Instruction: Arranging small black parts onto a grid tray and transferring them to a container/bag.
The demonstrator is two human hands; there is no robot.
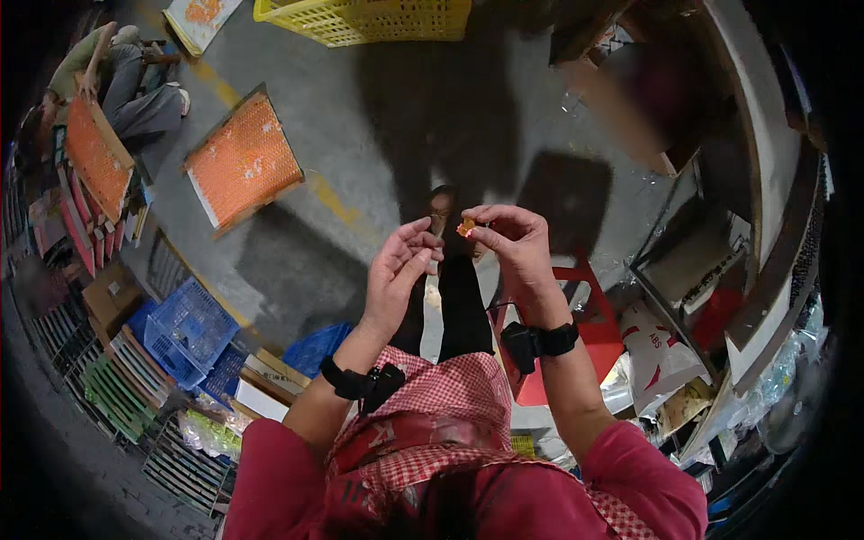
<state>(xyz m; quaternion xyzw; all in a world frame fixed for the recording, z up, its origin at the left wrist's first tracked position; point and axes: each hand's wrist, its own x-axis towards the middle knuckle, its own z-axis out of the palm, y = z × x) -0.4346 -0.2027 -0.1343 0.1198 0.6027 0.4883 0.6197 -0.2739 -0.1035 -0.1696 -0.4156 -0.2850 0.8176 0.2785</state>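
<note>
the grey concrete floor (378,117) fills most of the view, crossed by a worn yellow painted line (328,198). at the top edge stands a yellow plastic crate (369,18) with a lattice wall. left of centre a flat wooden-framed tray (245,162) packed with small orange pieces lies tilted on the floor, and a second orange tray (94,155) sits further left, just beside another person (126,85) seated on the floor with one hand on its upper end. low on the left are blue plastic baskets (184,328) and stacks of frames beside them. under the raised hands is a red plastic stool (576,342), and near it on the right a white bag (652,351) with red print among clutter.

the person wears a red top with a red-and-white checked cloth (441,396) over the front, and a black band sits on each wrist. both hands are lifted in front of the body, close together but not touching.

the right hand (513,247) has its grip narrowed to a pinch: thumb and forefinger hold a small orange piece (465,227) at their tips, up in the air between the two hands and well above the floor. the left hand (400,270) is just beside it, fingers loosely curled and tips drawn near each other; its grip holds nothing that i can see, and its fingertips stand a little apart from the orange piece.
</note>
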